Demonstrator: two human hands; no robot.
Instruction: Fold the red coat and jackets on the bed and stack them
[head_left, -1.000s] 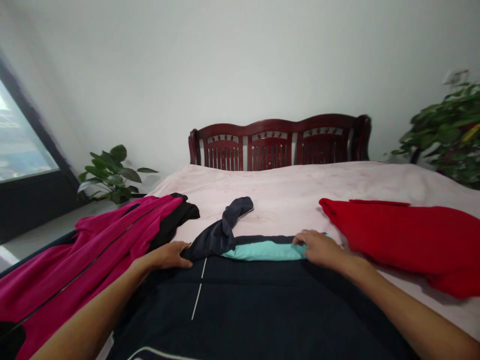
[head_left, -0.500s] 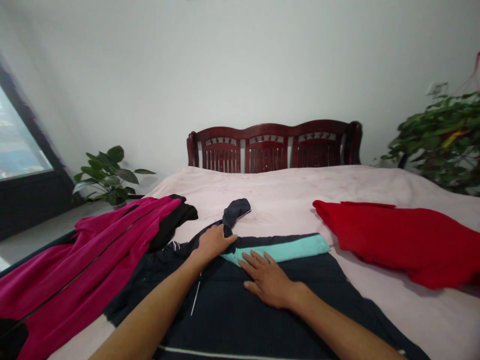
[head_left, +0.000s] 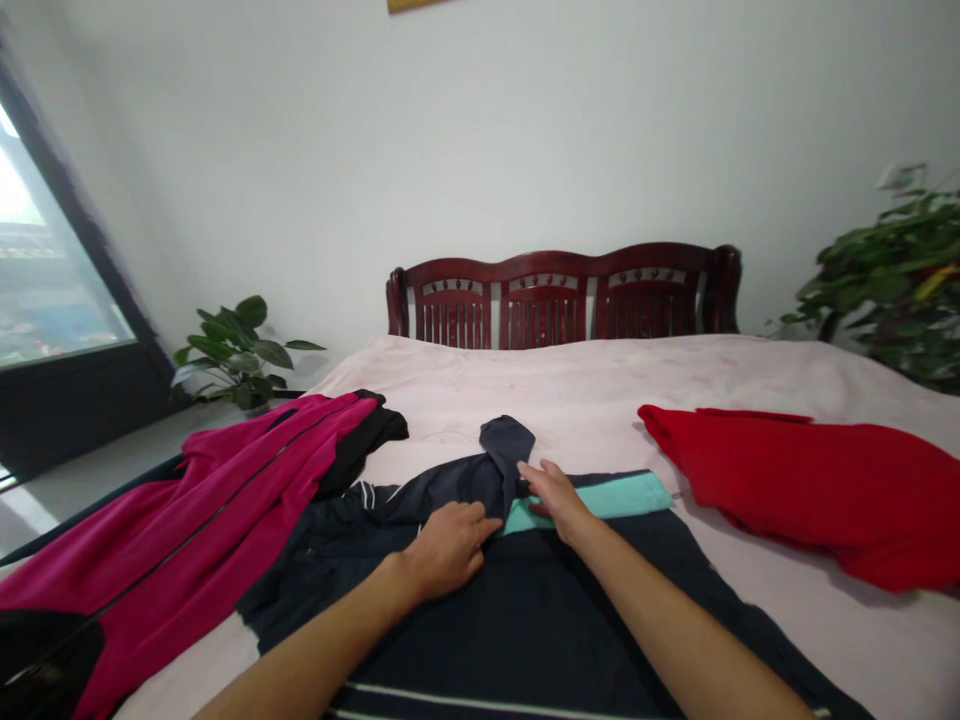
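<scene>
A dark navy jacket (head_left: 570,620) with white stripes and a turquoise band (head_left: 626,494) lies spread on the bed before me. Its folded-in sleeve (head_left: 507,440) runs across the left part, with the end bent away from me over the sheet. My left hand (head_left: 450,548) rests on the cloth at the near side of the sleeve, fingers laid out toward the band. At the sleeve's right edge is my right hand (head_left: 559,502), its thumb and forefinger apart and touching the fabric over the turquoise band.
To the left lies a magenta and black zipped garment (head_left: 247,510). A red garment (head_left: 795,480) lies on the right of the pink bedsheet (head_left: 585,385). Beyond stand a carved wooden headboard (head_left: 544,295) and leafy plants (head_left: 240,345) on either side.
My left hand has let go of the sleeve and come nearer to me. My right hand has moved from the turquoise band up to the sleeve, which now lies farther right.
</scene>
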